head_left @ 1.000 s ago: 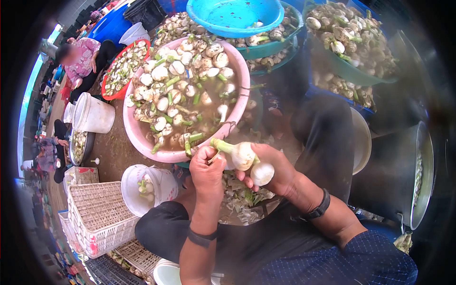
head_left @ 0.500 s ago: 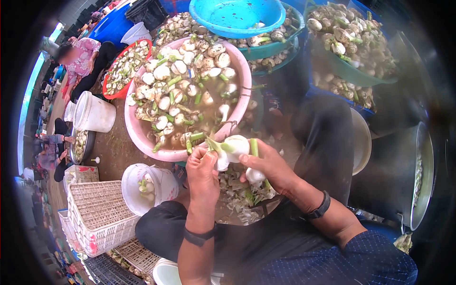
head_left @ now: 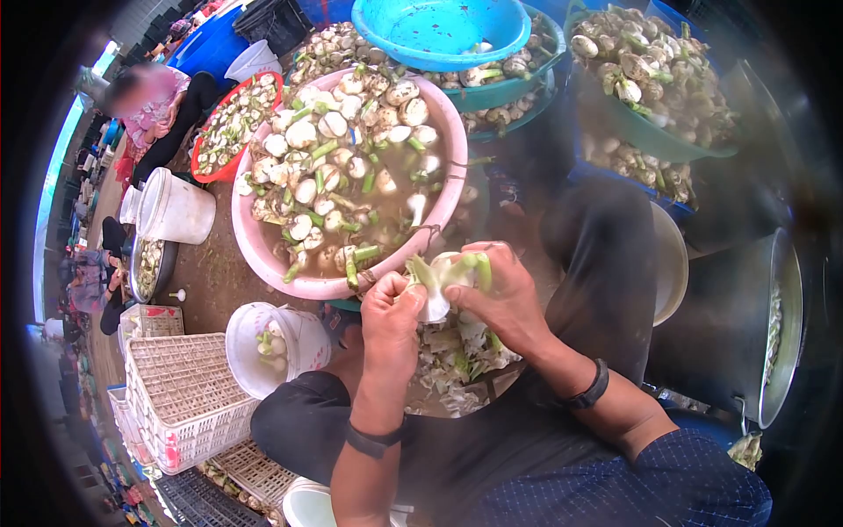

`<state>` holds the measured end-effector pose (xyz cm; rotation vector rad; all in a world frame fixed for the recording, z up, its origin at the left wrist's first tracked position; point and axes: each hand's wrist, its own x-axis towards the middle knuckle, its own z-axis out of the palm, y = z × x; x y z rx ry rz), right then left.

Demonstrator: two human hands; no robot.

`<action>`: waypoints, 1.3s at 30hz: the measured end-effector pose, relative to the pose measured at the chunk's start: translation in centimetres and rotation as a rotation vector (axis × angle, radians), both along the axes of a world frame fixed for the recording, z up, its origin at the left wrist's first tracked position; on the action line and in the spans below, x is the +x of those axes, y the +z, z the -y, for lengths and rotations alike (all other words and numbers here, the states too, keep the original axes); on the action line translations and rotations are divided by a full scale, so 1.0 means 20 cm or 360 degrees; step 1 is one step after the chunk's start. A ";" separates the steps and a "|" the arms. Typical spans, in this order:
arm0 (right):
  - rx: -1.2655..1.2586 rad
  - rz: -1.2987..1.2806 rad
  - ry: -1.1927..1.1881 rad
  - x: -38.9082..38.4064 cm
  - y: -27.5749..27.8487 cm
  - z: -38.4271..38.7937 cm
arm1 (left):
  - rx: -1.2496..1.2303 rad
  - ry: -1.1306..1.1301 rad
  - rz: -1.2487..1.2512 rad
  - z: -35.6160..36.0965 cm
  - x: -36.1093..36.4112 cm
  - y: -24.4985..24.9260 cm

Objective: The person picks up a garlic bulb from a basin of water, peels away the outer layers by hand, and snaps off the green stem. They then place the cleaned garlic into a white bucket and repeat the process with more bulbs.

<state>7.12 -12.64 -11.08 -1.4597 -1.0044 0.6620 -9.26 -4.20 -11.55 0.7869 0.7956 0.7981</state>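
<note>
Between my two hands, just beyond my lap, is a white garlic bulb point(head_left: 448, 266) with green stem ends. A pale flap of garlic skin point(head_left: 432, 300) hangs from it, pinched in the closed fingers of my left hand point(head_left: 389, 318). My right hand point(head_left: 502, 299) is wrapped round the bulb, its thumb pressed against the skin; a green stem shows by its fingers, which partly cover the bulb. Beneath lies a heap of loose peelings point(head_left: 455, 353). Directly ahead, a pink tub point(head_left: 249, 244) holds many garlic bulbs in murky water.
A white bucket point(head_left: 309, 338) with several bulbs stands left, near white plastic crates point(head_left: 189, 395). A blue basin point(head_left: 439, 35) tops stacked tubs of garlic. A large metal pot point(head_left: 729, 325) is at right. A person in pink point(head_left: 158, 105) sits at far left.
Both hands have moved slightly right. The bulb has turned, and the skin flap in my left fingers is spread wider from it. A second white bulb under my right hand is now hidden.
</note>
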 end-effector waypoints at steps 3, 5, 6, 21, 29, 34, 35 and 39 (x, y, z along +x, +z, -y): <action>-0.0018 -0.0029 -0.0027 0.03 -0.01 0.00 | 0.0033 -0.0100 0.0023 0.02 0.00 0.01; 0.0004 -0.0089 0.0010 0.05 -0.03 0.00 | -0.0018 -0.0124 0.0111 0.01 0.00 -0.01; -0.0018 -0.0226 0.0053 0.05 -0.02 0.00 | -0.0078 -0.0094 0.0179 0.00 -0.01 -0.01; 0.0095 -0.1146 0.0417 0.08 0.03 0.00 | -0.0476 0.0575 0.0456 -0.20 -0.24 0.08; 0.0056 -0.0217 0.0324 0.10 0.01 0.00 | 0.0805 -0.0165 -0.0925 -0.06 -0.11 0.21; -0.0005 0.0086 0.0228 0.08 0.00 0.00 | 0.1538 -0.0182 -0.1096 -0.01 -0.03 0.15; -0.0016 0.0112 0.0204 0.09 0.00 0.00 | 0.1698 -0.0156 -0.1125 -0.01 -0.02 0.11; -0.0051 0.0358 0.0152 0.08 -0.01 0.01 | 0.2083 -0.0021 -0.1251 0.01 0.01 0.07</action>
